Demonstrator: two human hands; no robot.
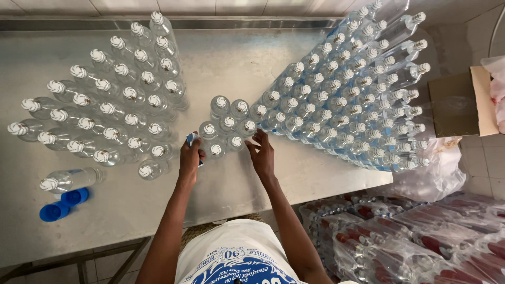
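Several clear plastic bottles with white twisted caps stand in a small cluster (227, 126) at the middle of a steel table (231, 63). My left hand (190, 158) is closed on a small blue-and-white item at the cluster's left edge, beside a bottle (215, 150). My right hand (262, 155) has its fingers spread and rests against the bottles at the cluster's right side. A large block of bottles with blue labels (347, 100) stands to the right. Another block of bottles without labels (115, 100) stands to the left.
One labelled bottle (66, 180) stands apart at the left, with two blue caps (64, 204) beside it. A cardboard box (463, 102) is at the right. Shrink-wrapped packs of bottles (410, 236) lie on the floor at the lower right, next to clear plastic wrap (436, 173).
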